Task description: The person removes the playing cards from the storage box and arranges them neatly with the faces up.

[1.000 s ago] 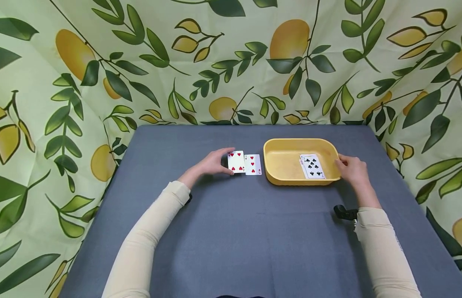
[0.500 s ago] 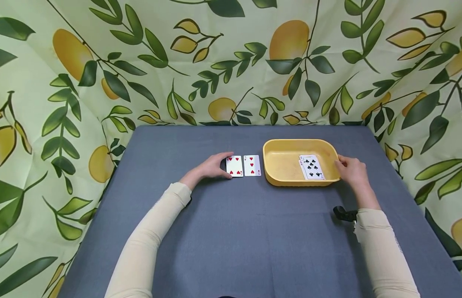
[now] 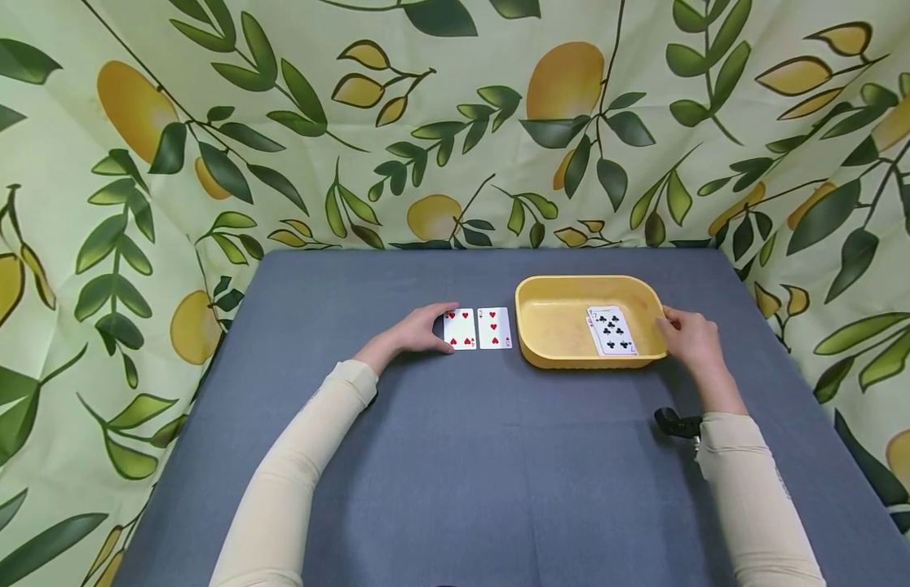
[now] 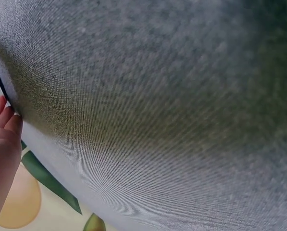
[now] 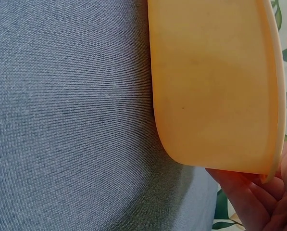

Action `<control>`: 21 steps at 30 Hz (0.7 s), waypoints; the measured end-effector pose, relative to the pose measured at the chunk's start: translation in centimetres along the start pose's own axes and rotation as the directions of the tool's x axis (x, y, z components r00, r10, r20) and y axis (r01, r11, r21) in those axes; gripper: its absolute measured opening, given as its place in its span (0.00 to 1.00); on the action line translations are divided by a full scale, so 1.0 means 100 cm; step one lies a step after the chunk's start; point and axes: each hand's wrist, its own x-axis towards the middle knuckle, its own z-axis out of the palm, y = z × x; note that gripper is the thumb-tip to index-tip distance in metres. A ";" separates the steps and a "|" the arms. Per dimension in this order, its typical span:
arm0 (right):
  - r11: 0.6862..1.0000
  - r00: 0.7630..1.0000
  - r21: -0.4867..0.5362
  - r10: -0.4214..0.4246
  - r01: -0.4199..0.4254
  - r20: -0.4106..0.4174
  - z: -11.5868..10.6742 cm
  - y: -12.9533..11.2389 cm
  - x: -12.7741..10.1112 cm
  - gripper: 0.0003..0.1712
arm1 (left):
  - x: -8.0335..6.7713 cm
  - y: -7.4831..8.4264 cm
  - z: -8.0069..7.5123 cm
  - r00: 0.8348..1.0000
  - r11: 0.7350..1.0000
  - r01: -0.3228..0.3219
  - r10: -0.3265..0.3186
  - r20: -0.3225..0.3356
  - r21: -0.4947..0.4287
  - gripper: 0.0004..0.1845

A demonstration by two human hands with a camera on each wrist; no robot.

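Drawn away from its neighbour since a second ago, the left hearts card now sits level beside the other hearts card, a slim gap between, so they form a row left of the yellow tray. Left hand: thumb and fingers pinch its opposite edges. Right hand pinches the tray's end; only the right wrist view shows fingers beneath the rim.

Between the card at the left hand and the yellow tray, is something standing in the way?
Yes: the three of hearts lies flat between the four of hearts and the tray; nothing else visible does.
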 end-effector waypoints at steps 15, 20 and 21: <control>1.000 1.000 -0.003 0.007 -0.007 0.013 0.001 0.001 0.000 0.32 | 0.004 -0.003 0.001 1.000 1.000 0.010 -0.010 0.021 -0.013 0.47; 1.000 1.000 -0.005 -0.004 0.004 0.005 0.000 0.000 0.000 0.31 | 0.003 -0.004 0.001 1.000 1.000 0.011 -0.010 0.016 -0.026 0.48; 1.000 1.000 -0.007 -0.006 0.006 0.003 0.000 0.000 0.000 0.31 | 0.003 -0.005 0.001 1.000 1.000 0.009 -0.009 0.012 -0.029 0.48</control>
